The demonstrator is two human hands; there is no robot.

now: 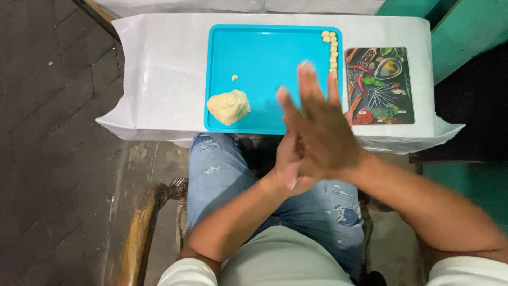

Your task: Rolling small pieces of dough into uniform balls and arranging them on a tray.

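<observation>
Fingers of our right hand [317, 132] spread flat over our left hand [288, 167], palms pressed together just before the near edge of the turquoise plastic tray [264, 53]; whether dough sits between them, we cannot tell. We judge this the rolling step: the pale dough lump [228, 107] lies in that tray's near left corner, small rolled dough pieces [332, 50] line its right edge, so next comes placing a piece there.

Pale yellow dough lump [228, 107], rounded, on turquoise tray's [264, 58] near left corner

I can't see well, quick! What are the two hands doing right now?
Left hand: flat, pressed palm to palm under the right; whether anything lies between cannot be told.
Right hand: open, fingers spread, on top of the left.
</observation>
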